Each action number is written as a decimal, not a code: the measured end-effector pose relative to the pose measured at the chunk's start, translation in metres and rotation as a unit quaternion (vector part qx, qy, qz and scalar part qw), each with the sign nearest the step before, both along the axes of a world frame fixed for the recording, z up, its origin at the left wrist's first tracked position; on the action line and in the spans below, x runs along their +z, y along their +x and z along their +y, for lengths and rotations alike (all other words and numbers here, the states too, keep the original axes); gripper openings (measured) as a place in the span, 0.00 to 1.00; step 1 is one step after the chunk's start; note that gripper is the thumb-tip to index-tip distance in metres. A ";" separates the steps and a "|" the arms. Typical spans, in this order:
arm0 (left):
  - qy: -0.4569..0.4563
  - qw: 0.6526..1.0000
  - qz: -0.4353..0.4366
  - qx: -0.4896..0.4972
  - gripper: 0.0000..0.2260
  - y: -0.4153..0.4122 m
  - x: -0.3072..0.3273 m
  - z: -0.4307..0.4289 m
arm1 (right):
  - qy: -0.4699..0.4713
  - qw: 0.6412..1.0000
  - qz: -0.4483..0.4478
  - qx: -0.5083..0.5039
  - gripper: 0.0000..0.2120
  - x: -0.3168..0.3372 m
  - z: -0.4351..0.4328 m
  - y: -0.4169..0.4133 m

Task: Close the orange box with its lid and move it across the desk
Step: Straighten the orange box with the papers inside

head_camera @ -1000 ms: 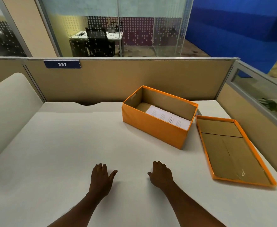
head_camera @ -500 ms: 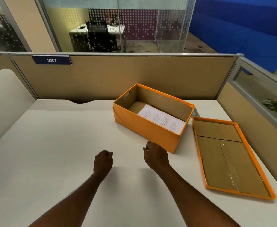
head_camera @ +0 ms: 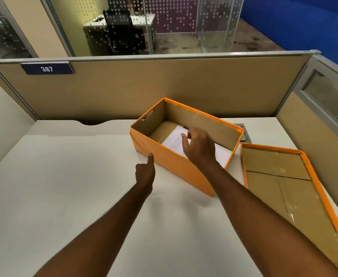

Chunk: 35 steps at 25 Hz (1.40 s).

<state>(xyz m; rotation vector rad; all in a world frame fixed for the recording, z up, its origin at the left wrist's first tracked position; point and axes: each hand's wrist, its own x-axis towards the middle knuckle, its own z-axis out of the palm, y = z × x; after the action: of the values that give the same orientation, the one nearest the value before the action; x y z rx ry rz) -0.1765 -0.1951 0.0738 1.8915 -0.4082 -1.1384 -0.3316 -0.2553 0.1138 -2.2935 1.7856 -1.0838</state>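
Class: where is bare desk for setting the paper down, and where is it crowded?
Free: the wide desk left of the orange box, from the partition to the near edge. Crowded: the right side, where the lid lies close beside the box.

Two bare forearms are shown, each unsleeved and each ended by a bare hand: left hand [head_camera: 145,172], right hand [head_camera: 199,147].

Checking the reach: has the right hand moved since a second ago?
Yes. The right hand went forward off the desk, over the near wall of the orange box, and is now above the paper inside.
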 end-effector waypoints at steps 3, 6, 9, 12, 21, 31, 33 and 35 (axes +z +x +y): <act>0.043 0.995 0.085 0.034 0.38 -0.019 0.007 -0.023 | 0.046 0.996 0.057 -0.044 0.12 -0.006 -0.049 -0.019; 0.048 0.989 0.133 0.038 0.43 -0.032 0.004 -0.039 | 0.102 0.986 0.104 -0.084 0.21 -0.015 -0.091 -0.040; 0.042 0.989 0.139 0.015 0.44 -0.041 -0.007 -0.053 | 0.131 0.981 0.105 -0.101 0.28 -0.027 -0.126 -0.060; 0.039 0.993 0.109 -0.022 0.44 -0.050 -0.020 -0.060 | 0.161 0.971 0.127 -0.122 0.34 -0.038 -0.154 -0.075; 0.001 0.994 0.079 -0.069 0.34 -0.059 -0.038 -0.064 | 0.246 0.947 0.173 -0.114 0.13 -0.049 -0.172 -0.095; -0.084 0.993 0.000 -0.083 0.23 -0.025 -0.006 -0.008 | 0.299 0.937 0.069 -0.167 0.11 -0.018 -0.083 -0.082; -0.094 0.992 -0.012 -0.079 0.24 -0.012 0.004 0.011 | 0.309 0.935 0.030 -0.174 0.11 -0.010 -0.053 -0.074; -0.111 0.991 -0.031 -0.067 0.24 0.004 0.015 0.035 | 0.317 0.933 -0.001 -0.172 0.12 0.001 -0.018 -0.063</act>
<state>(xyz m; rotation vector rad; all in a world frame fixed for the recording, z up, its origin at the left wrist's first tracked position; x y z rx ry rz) -0.1728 -0.1602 0.0891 1.7273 -0.6767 -1.0757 -0.3950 -0.2728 0.1146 -1.6379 2.1745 -0.4136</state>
